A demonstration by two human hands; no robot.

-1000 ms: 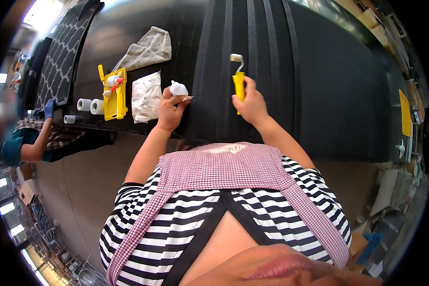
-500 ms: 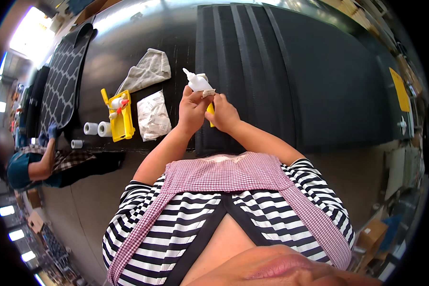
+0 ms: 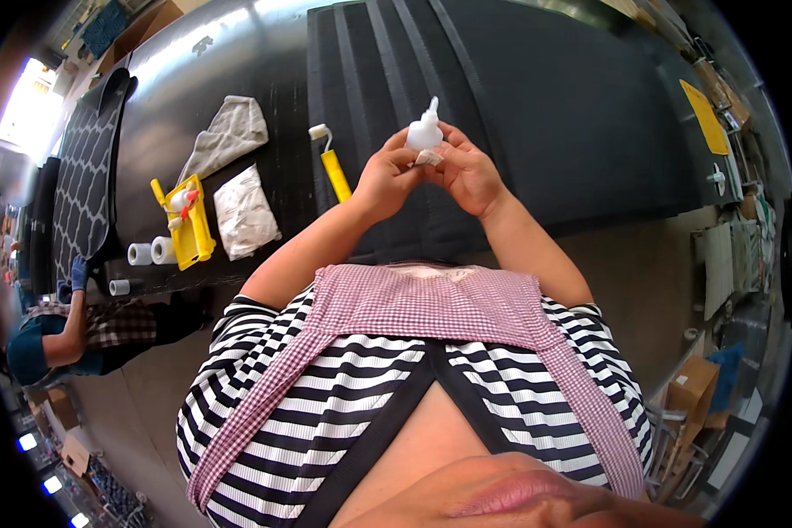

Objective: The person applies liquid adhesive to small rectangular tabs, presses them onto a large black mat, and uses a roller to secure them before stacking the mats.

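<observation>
A white squeeze bottle (image 3: 425, 134) with a narrow nozzle points up and away from me, above the ribbed black sheet (image 3: 374, 79). My left hand (image 3: 389, 179) is closed around its left side. From the right, my right hand (image 3: 469, 173) grips the same bottle, fingers behind it. A small pale scrap (image 3: 428, 157) shows at the bottle's base between my thumbs; whether it is paper, cloth or tape I cannot tell. Just left of my left wrist, a small paint roller (image 3: 334, 175) with a yellow handle and white head lies on the sheet.
Left on the table lie a grey rag (image 3: 229, 130), a white packet (image 3: 245, 214), a yellow tray (image 3: 192, 233) with a bottle in it, and white rolls (image 3: 139, 254). Farther left, a gloved person (image 3: 57, 339) touches a patterned mat (image 3: 84, 194). A yellow sheet (image 3: 703, 117) lies far right.
Both hands and the bottle have moved right. My right hand has left the yellow roller handle and joined the left on the bottle. The view has shifted, sliding the table things left.
</observation>
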